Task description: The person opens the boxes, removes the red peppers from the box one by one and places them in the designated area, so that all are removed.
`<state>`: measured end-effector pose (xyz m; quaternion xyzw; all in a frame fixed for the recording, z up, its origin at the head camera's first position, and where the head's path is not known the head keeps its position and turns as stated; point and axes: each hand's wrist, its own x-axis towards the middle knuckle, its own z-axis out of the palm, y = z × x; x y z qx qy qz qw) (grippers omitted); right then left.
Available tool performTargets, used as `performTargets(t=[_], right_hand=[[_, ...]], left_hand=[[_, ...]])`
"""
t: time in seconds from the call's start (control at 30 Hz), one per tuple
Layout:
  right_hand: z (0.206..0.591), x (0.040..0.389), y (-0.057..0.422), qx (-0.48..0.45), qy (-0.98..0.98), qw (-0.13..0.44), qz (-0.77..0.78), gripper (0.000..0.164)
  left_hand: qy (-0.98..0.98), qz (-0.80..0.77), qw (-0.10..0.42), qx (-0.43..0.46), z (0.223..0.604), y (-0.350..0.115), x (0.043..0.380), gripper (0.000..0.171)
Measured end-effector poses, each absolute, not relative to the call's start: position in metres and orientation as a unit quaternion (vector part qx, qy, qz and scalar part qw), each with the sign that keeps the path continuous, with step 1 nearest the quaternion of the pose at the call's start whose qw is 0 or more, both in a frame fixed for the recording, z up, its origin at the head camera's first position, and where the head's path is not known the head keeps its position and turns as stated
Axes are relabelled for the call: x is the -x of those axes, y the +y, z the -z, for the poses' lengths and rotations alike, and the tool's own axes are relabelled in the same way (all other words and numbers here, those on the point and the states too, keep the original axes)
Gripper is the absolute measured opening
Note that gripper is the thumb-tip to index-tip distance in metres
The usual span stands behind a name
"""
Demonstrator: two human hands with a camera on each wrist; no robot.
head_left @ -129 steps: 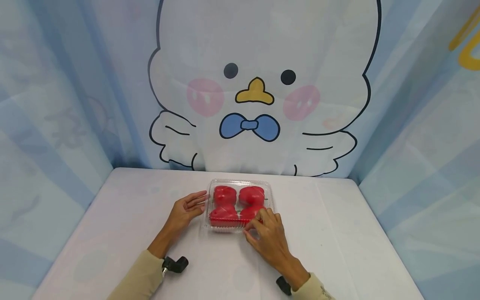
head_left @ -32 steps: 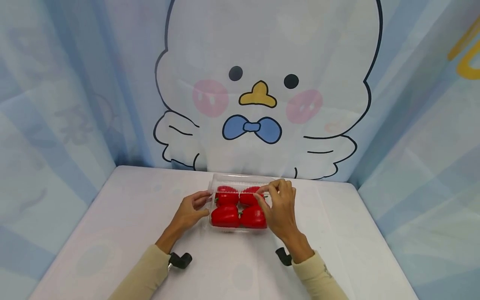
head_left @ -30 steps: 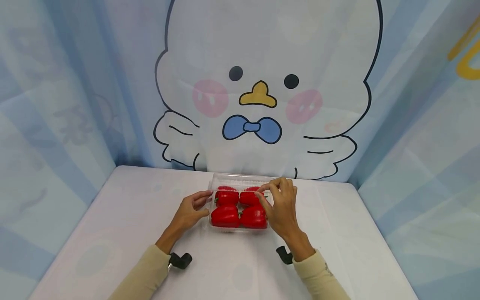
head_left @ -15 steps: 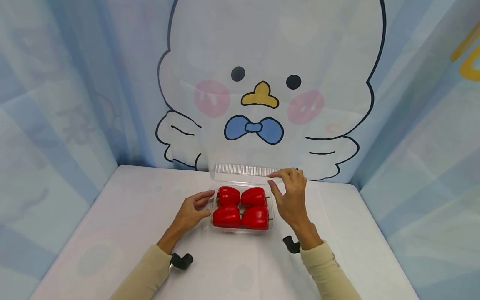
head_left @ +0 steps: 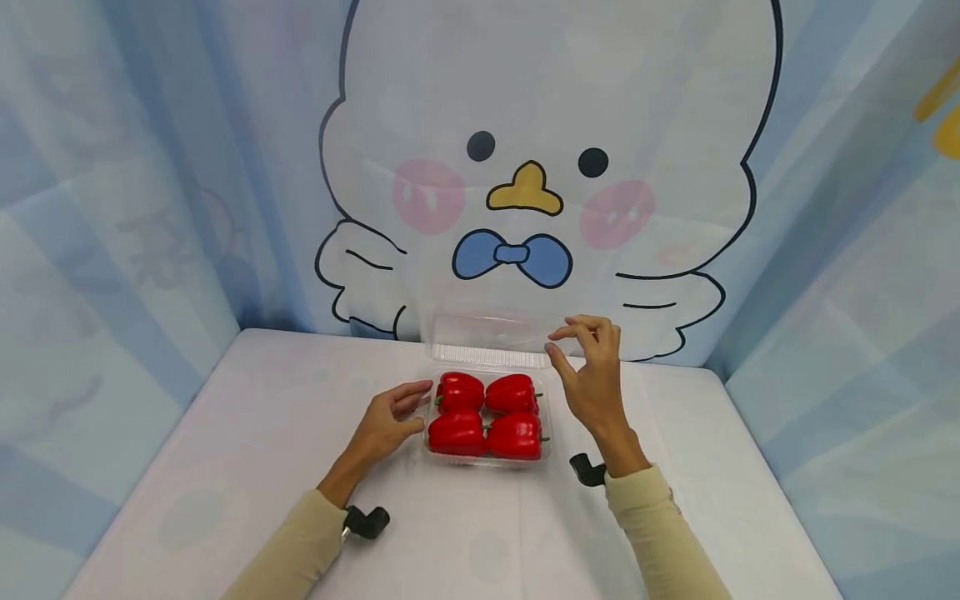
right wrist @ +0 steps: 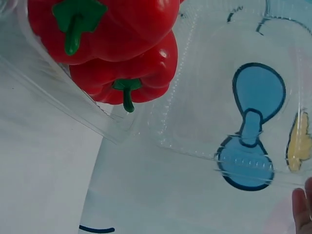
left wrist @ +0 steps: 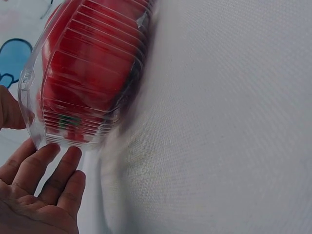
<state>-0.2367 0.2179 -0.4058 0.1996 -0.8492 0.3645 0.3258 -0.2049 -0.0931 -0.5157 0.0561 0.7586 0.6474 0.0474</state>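
Note:
A clear plastic clamshell container stands on the table with several red toy bell peppers in it, green stems showing. Its hinged lid is tipped up at the back, in front of the backdrop. My right hand pinches the lid's right edge between thumb and forefinger; only its fingertips show in the right wrist view. On the left side, my left hand rests its nearly straight fingers against the ribbed container wall, thumb near the rim.
A white cloth covers the table. Right behind the container hangs a backdrop with a cartoon bird in a blue bow tie. Pale blue curtains close both sides. Each wrist wears a small black camera mount.
The lid has swung from closed over the peppers up and back, uncovering them. My right hand has moved up, back and rightward with it. My left hand stays at the container's left side.

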Motion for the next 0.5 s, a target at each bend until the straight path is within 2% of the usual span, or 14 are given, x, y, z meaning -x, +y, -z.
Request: performTargets(t=[0.5], right_hand=[[0.418, 0.258, 0.223, -0.165, -0.856, 0.272, -0.408, 0.016]], left_hand=[[0.762, -0.644, 0.043, -0.051, 0.518, -0.092, 0.205, 0.068]])
